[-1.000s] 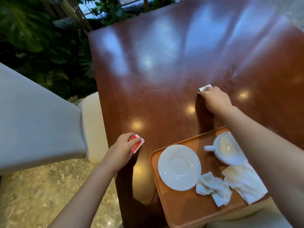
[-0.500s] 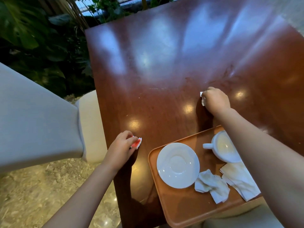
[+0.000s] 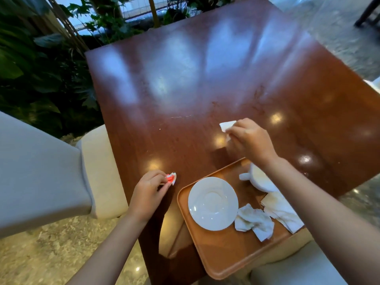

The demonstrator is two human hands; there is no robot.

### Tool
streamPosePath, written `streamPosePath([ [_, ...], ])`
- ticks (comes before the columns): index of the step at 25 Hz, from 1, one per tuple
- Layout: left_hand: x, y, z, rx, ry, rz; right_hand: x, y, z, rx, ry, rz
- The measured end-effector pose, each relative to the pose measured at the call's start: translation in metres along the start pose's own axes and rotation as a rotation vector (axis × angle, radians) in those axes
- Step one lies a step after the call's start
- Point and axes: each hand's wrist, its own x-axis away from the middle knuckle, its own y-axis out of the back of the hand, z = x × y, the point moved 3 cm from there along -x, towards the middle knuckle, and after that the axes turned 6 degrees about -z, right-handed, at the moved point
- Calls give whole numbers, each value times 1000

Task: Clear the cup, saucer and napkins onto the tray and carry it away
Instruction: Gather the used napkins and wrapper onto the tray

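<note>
An orange-brown tray (image 3: 222,256) sits at the near edge of the dark wooden table (image 3: 185,83). On it lie a white saucer (image 3: 213,203), two stained, crumpled napkins (image 3: 254,222) (image 3: 281,210) and a white cup (image 3: 260,181), partly hidden by my right forearm. My right hand (image 3: 249,140) pinches a small white paper scrap (image 3: 227,126) just above the table, beyond the tray. My left hand (image 3: 149,194) holds a crumpled red-and-white packet (image 3: 171,178) at the table's left edge, beside the tray.
A grey upholstered seat back (image 3: 39,177) and a cream cushion (image 3: 102,173) stand left of the table. Green plants (image 3: 41,68) fill the far left. Pale stone floor (image 3: 41,256) lies below, and a cream seat (image 3: 298,270) sits under the tray's near corner.
My right hand has lifted the white scrap off the table and drawn it back toward the tray. My left hand has crumpled the red-and-white packet in its fingers.
</note>
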Motion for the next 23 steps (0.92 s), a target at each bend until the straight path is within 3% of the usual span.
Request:
streamPosePath([
  [3,4,-2,-39,150,-69,-36,38,21,26,-37,29,-2],
  [9,58,-31,-96,251,-187,66,130,47,31,-146,-68,27],
  [14,107,-71,-114,119,-202,122,203,52,19,-74,-22,184],
  [23,140,-82,-113,-162,-314,185,240,35,28,-4,80,202],
])
